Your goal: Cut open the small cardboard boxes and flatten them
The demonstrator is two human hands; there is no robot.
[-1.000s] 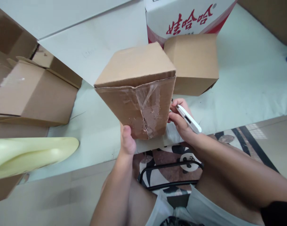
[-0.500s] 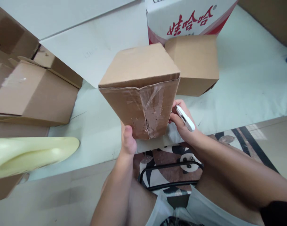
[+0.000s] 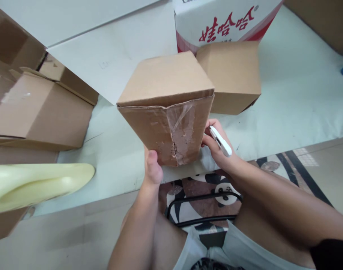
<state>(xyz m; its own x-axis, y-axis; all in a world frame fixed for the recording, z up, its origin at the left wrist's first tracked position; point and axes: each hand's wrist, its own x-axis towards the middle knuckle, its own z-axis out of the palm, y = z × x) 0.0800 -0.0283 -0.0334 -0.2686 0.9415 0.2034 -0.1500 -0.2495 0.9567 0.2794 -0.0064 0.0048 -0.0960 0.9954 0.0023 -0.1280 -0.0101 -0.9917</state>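
Observation:
A brown cardboard box (image 3: 166, 80) stands in front of me, with torn clear tape down the seam of its near side. My left hand (image 3: 153, 168) grips its lower left edge, thumb on the near face and the other fingers hidden behind. At the lower right side of the box is my right hand (image 3: 218, 144), closed around a white box cutter (image 3: 220, 140). The cutter's handle points back toward my wrist; its tip is hidden by my fingers, so I cannot tell whether the blade is out.
Behind stand a smaller cardboard box (image 3: 230, 69) and a white box with red lettering (image 3: 224, 24). More cartons (image 3: 42, 108) are stacked at left. A pale yellow plastic object (image 3: 44, 183) juts in at left. Pale cloth (image 3: 295, 97) covers the table, above a panda-patterned mat (image 3: 194, 187).
Almost nothing differs. Both hands keep the same hold on the box and the box cutter, and the whole view has shifted very slightly.

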